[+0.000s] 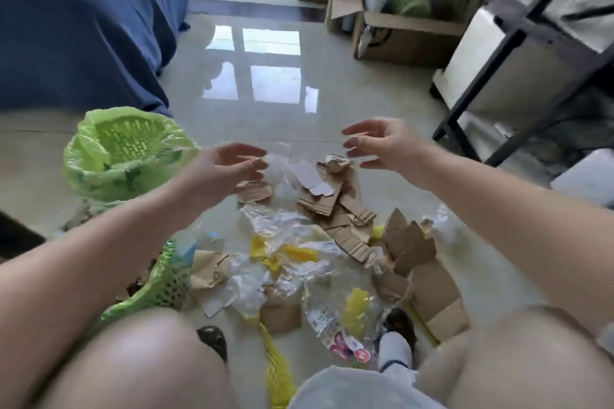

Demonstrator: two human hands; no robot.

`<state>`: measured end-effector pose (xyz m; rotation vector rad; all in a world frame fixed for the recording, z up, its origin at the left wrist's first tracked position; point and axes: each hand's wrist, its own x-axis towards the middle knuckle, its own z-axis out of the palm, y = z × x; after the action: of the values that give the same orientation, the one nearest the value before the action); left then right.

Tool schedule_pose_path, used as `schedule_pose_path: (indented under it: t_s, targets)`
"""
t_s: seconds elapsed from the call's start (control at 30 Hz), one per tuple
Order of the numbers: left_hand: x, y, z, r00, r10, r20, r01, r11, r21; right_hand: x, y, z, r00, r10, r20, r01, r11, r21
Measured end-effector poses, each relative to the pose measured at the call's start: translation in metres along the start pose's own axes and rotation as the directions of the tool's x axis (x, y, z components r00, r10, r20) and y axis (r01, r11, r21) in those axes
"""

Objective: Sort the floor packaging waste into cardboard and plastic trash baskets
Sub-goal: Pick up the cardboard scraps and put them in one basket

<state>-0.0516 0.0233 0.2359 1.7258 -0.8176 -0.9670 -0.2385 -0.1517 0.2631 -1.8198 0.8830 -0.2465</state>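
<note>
Cardboard and clear film lie mixed on the tile floor (332,83) between your knees and your hands. Both hands hang over the far edge of the heap, fingers spread apart, nothing gripped. Your left hand (219,173) is at abt 10 o'clock from the pile's middle, fingertips just beside a crumpled clear plastic wrap (279,166); can't tell through the blur if they touch it. Your right hand (385,143) is at abt 1 o'clock, just above a curled cardboard scrap (335,163).

Handling, as I judge it: the corrugated cardboard strips (345,232) are light and stiff, so pinch an edge or scoop several flat. The torn cardboard flaps (428,289) at 4 o'clock are bigger; take them w/ a full palm grip at a fold. The clear film (282,262) mid-pile is limp, slick and featherweight, so bunch it into your fist, don't pinch it.

One lined green basket (126,149) stands at 9 o'clock. A second green basket (162,282) sits tipped at 7 o'clock, w/ cardboard bits near it.
</note>
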Motion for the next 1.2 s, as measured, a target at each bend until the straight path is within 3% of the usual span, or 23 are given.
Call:
schedule_pose_path:
  t_s: [0.17,0.27,0.5,0.9,1.03,1.1,1.2]
  targets:
    - [0.043,0.023,0.091,0.963,-0.078,0.258,0.009,0.966,0.257,-0.016,0.083,-0.075,0.977,0.194,-0.092,-0.198,0.979,-0.043]
    - [0.078,0.015,0.126,0.951,-0.118,0.287,0.01,0.936,0.353,-0.008,0.134,-0.089,0.958,0.265,-0.11,-0.271,0.962,-0.044]
    - [0.169,-0.076,0.17,0.975,-0.183,0.125,0.096,0.857,0.507,0.059,0.249,-0.065,0.915,0.395,-0.076,-0.403,0.902,-0.157]
    - [0.29,-0.2,0.172,0.931,-0.365,-0.02,0.27,0.65,0.71,0.158,0.319,-0.016,0.926,0.378,0.026,-0.331,0.84,-0.429]
    - [0.322,-0.222,0.184,0.926,-0.333,-0.176,0.367,0.695,0.619,0.183,0.336,-0.014,0.915,0.404,0.01,-0.361,0.828,-0.429]
    - [0.334,-0.226,0.188,0.875,-0.37,-0.313,0.476,0.775,0.415,0.191,0.344,-0.012,0.911,0.412,0.004,-0.372,0.827,-0.422]
    - [0.356,-0.231,0.189,0.773,-0.475,-0.421,0.589,0.783,0.198,0.202,0.353,-0.009,0.899,0.438,0.002,-0.399,0.821,-0.409]
